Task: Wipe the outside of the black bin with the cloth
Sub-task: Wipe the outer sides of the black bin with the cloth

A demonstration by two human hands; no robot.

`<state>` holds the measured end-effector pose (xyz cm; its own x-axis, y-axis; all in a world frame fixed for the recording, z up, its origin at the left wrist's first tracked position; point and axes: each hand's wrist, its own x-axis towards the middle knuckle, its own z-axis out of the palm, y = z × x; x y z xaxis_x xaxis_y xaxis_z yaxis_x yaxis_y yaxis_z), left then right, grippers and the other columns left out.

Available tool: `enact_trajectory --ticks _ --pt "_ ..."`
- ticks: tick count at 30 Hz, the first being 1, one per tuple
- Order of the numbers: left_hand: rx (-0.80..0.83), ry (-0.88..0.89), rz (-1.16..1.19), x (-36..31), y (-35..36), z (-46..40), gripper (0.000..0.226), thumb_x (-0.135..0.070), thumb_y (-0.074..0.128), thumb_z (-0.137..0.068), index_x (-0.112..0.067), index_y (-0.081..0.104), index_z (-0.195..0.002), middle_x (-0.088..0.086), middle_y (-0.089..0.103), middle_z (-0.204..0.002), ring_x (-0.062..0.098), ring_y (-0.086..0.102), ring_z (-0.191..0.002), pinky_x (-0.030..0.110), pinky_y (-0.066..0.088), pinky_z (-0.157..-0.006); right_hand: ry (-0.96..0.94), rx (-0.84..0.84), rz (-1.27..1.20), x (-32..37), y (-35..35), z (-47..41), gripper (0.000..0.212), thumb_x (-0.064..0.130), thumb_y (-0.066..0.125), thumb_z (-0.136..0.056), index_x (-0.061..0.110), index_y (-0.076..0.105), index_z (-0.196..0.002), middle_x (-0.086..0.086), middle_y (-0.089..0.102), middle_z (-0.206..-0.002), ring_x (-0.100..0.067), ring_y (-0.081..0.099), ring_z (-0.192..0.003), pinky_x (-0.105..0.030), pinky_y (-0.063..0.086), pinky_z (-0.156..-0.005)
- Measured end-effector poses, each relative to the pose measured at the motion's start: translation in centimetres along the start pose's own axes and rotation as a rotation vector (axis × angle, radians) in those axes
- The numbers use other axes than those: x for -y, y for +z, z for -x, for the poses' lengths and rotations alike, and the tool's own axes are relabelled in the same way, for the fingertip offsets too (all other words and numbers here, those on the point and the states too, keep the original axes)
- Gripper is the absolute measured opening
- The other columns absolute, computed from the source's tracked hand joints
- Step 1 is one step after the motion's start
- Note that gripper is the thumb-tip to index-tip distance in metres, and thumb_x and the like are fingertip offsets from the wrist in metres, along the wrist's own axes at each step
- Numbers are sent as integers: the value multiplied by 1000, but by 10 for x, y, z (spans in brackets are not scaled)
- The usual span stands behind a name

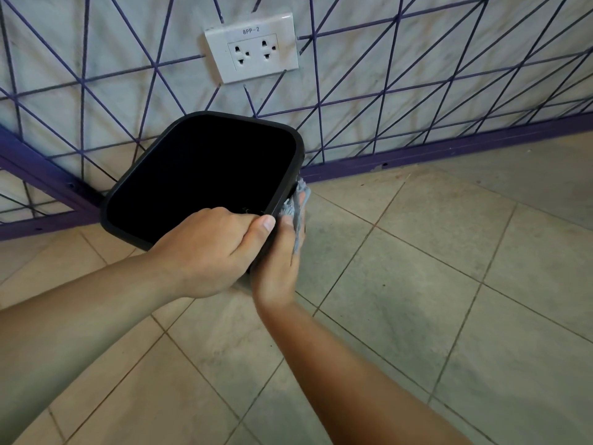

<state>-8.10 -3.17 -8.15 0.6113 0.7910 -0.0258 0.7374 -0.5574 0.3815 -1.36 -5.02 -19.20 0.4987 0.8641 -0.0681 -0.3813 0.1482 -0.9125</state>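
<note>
Across the lower half, tiled floor (417, 284) in beige squares with thin grout lines, running from 3 through 6 to 9 o'clock. Upper half is a pale wall (449, 43) crossed by purple line pattern, with a purple baseboard (417, 152) at its foot, slanting up toward 2 o'clock. Black bin (205, 171) sits just left of centre, around 10 to 11 o'clock from the middle, square mouth with rounded corners, tipped so the dark opening faces the camera; its far side is close to the wall, contact not clear. Two bare forearms enter from 7 and 5 o'clock. Left hand (208, 248) grips the near rim corner of the bin, fingers curled over the edge into the opening, thumb pressed on the outer rim. Right hand (279, 258) is just beside it at the bin's right outer wall, holding the cloth (296, 207), grey and crumpled, against that wall; fingers mostly hidden behind cloth and bin, so how far they curl is unclear, but the cloth is pinned under them. Cloth touches the bin side just below the rim. White double socket (253, 48) on the wall at 12 o'clock, labelled 8PP-2, above the bin and well apart from it.
</note>
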Motion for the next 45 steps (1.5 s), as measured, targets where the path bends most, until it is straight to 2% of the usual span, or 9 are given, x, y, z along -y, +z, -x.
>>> enact_trajectory --ticks 3,7,10,14,19,24,28,40,45 --pt "-1 -3 3 1 0 1 52 -48 24 -102 -30 39 -56 -4 42 -45 8 53 -51 27 29 -52 -52 -12 36 -20 -11 11 85 58 32 -105 16 30 -178 1 31 -186 -13 22 -175 -50 16 -145" --pt "23 -30 45 1 -1 2 53 -51 24 -101 -32 45 -57 -7 51 -49 7 52 -52 27 29 -52 194 -171 -27 -27 -6 -24 84 68 39 -97 29 49 -171 2 50 -176 -19 39 -168 -54 28 -141" --pt "53 -17 49 0 -2 3 49 -49 24 -102 -42 50 -61 -24 58 -59 3 56 -56 21 29 -52 29 -60 -18 -6 4 -6 82 59 33 -103 23 39 -176 3 40 -182 -16 28 -173 -54 19 -143" --pt "13 -4 -5 -4 -3 0 50 -46 25 -101 -31 38 -56 -4 47 -45 3 54 -53 21 26 -50 -32 -87 45 -21 -8 -2 85 56 33 -104 11 34 -176 -3 38 -183 -15 28 -173 -53 21 -143" --pt "19 4 -36 -2 -3 -1 51 -47 21 -104 -34 43 -60 -6 52 -50 5 57 -53 21 32 -53 49 -18 -47 -18 5 6 83 72 36 -105 28 39 -176 1 39 -183 -21 27 -174 -59 21 -142" --pt "-7 2 -50 -2 -1 -2 50 -46 26 -102 -29 38 -57 -4 44 -47 11 50 -48 22 27 -51 43 -134 -16 -14 -1 -20 88 64 36 -99 21 40 -176 1 39 -183 -17 29 -173 -54 20 -143" --pt "32 -7 -26 1 -2 -1 48 -50 20 -101 -35 47 -64 -5 57 -55 10 59 -55 26 40 -56 -41 -34 -33 7 7 8 84 60 33 -100 23 34 -176 8 31 -186 -10 21 -174 -49 15 -144" --pt "7 0 -68 -2 -2 -2 51 -47 22 -103 -31 40 -58 -4 47 -49 11 50 -48 23 29 -51 -92 -10 72 -2 -4 7 87 59 31 -103 16 27 -179 4 30 -186 -10 21 -174 -48 18 -144" --pt "27 -27 -70 -2 -3 -3 55 -50 18 -100 -27 49 -61 -4 55 -55 11 55 -54 29 39 -55 100 -79 -41 -4 -1 -33 89 67 40 -94 26 47 -172 4 43 -181 -15 33 -171 -50 23 -143"
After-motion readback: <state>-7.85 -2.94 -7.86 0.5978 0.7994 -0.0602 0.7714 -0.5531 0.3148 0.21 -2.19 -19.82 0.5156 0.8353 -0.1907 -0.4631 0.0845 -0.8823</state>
